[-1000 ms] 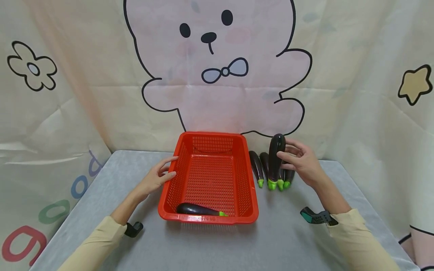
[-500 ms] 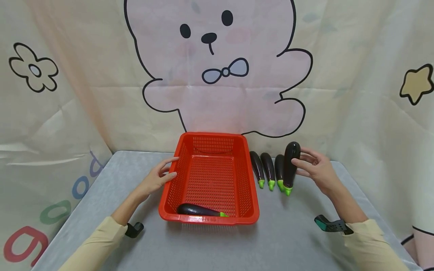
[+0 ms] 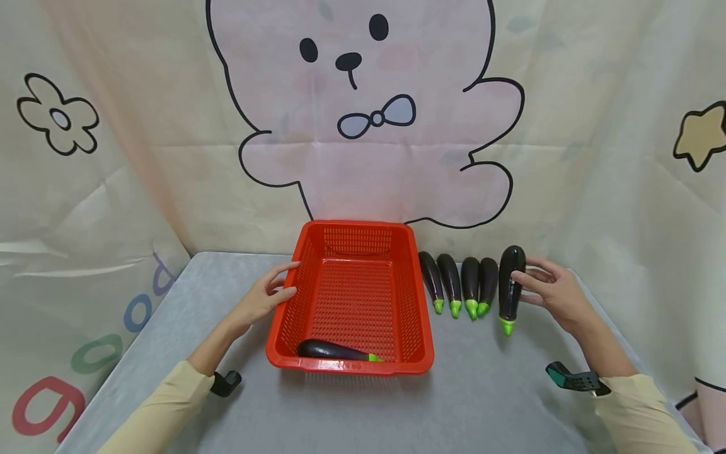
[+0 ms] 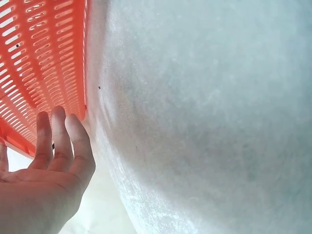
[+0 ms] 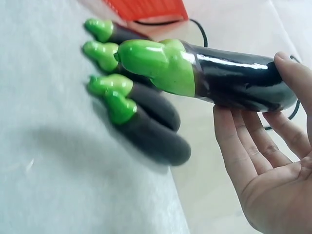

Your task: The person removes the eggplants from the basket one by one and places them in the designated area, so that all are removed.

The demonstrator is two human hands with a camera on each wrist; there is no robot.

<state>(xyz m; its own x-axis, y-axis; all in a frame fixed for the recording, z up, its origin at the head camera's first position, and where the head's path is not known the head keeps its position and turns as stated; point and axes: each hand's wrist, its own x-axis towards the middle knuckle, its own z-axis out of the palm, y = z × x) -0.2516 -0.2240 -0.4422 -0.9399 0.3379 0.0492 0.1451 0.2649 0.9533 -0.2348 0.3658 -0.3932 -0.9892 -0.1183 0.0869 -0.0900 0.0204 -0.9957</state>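
In the head view my right hand (image 3: 556, 291) pinches a glossy dark eggplant (image 3: 510, 284) between thumb and fingers. It hangs above the table, green stem end toward me; the right wrist view shows the eggplant (image 5: 234, 78) from its stem side. Left of it several other eggplants (image 3: 470, 280) lie in a row. My left hand (image 3: 262, 302) touches the left rim of a red plastic basket (image 3: 422, 340), its fingers loosely bent; in the left wrist view the fingers (image 4: 59, 141) rest by the slotted outer wall. One eggplant (image 3: 334, 350) lies across the basket's near end.
A grey cloth covers the table (image 3: 363, 416). Behind stands a curtain (image 3: 363, 170) printed with a cartoon bear, close to the basket's far edge. The row of eggplants sits just right of the basket.
My right hand has moved to the right and slightly nearer with the eggplant, out from in front of the row, which now shows fully. The left hand and basket stay put.
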